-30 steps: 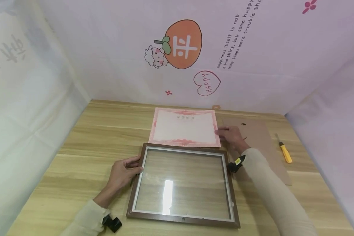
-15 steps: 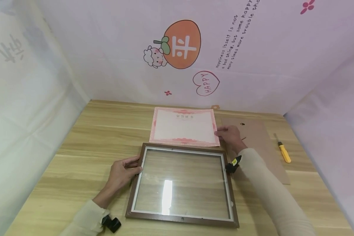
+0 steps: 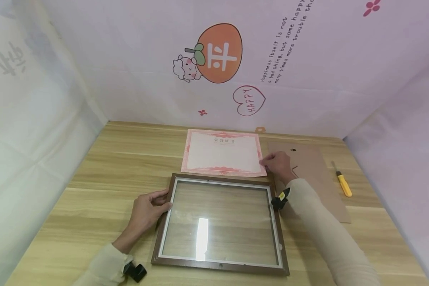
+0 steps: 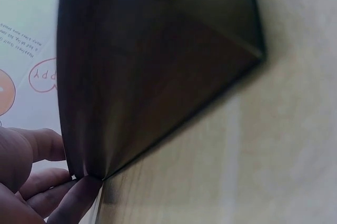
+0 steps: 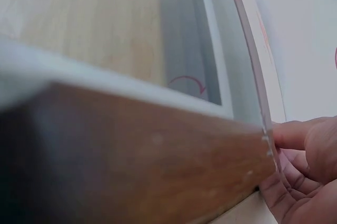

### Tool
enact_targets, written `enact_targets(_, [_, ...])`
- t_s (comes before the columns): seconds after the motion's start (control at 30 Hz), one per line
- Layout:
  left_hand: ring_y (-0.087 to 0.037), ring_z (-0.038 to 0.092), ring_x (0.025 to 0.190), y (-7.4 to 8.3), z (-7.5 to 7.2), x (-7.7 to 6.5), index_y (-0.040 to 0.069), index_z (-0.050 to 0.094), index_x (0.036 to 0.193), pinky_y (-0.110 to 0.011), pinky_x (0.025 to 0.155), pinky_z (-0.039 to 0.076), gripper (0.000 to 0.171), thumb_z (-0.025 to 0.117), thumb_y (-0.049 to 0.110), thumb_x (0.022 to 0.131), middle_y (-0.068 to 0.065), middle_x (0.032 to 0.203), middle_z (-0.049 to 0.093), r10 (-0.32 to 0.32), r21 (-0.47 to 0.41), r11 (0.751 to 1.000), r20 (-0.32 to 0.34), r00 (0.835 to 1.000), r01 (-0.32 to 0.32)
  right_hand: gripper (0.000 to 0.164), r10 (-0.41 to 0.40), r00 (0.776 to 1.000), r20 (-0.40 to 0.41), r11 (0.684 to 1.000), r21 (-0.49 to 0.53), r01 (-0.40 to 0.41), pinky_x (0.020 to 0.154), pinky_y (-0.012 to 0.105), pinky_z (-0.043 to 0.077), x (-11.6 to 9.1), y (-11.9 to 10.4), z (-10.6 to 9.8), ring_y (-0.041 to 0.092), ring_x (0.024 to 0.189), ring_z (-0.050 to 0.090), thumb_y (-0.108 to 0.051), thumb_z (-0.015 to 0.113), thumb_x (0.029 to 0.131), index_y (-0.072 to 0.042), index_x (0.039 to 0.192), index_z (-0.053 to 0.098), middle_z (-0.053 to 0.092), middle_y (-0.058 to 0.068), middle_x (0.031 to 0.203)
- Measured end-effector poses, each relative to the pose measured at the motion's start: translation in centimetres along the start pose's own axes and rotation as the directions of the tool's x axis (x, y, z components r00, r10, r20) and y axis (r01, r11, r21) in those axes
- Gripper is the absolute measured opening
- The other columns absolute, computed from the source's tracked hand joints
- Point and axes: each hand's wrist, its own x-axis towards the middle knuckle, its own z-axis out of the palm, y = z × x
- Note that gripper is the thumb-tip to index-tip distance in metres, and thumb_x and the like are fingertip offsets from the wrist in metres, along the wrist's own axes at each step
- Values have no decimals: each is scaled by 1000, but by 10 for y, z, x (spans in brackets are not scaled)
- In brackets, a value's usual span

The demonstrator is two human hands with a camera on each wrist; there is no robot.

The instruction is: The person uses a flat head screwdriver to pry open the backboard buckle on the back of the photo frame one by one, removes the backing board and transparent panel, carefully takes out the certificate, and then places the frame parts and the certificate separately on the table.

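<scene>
A brown picture frame point(image 3: 284, 254) with glass and a white inner edge is at the front of the table in the head view. My left hand point(image 3: 147, 209) grips its left side, thumb above and fingers below; the left wrist view shows fingers point(image 4: 76, 200) at the frame's lower edge. Just behind the frame is a pink-bordered certificate point(image 3: 221, 155), its printed heading upside down. With thumb and fingers my right hand point(image 3: 279, 165) pinches the certificate's right edge. In the right wrist view, the frame's corner partly hides those fingers.
To the right lies a brown backing board point(image 3: 316, 178) with a small dark hole and a thin dark piece on it. Beyond it is a screwdriver point(image 3: 343, 184) with a yellow handle. A printed cloth wall point(image 3: 146, 91) rises at the table's back edge.
The certificate has shifted very slightly, and its heading shows more plainly. Both hands keep their holds; the frame stays in place.
</scene>
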Motion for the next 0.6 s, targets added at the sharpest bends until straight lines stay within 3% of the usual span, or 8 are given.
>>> enact_targets(0.37, [-30, 73, 95, 1, 0, 0, 3, 67, 124, -32, 76, 61, 43, 77, 7, 82, -21, 108, 73, 4, 22, 1000, -13, 1000, -4, 25, -29, 999, 30, 999, -39, 30, 53, 23, 49, -8, -5, -9, 16, 65, 62, -26, 66, 93, -2, 95, 72, 71, 9, 78])
enact_targets(0.6, [-29, 74, 90, 4, 1, 0, 1, 65, 124, -29, 69, 62, 44, 75, 5, 81, -21, 104, 73, 17, 53, 998, -17, 1000, -16, 34, -152, 988, 25, 984, -84, 154, 55, 26, 42, -28, -4, -20, 19, 69, 50, -34, 62, 96, -2, 94, 71, 64, 9, 81])
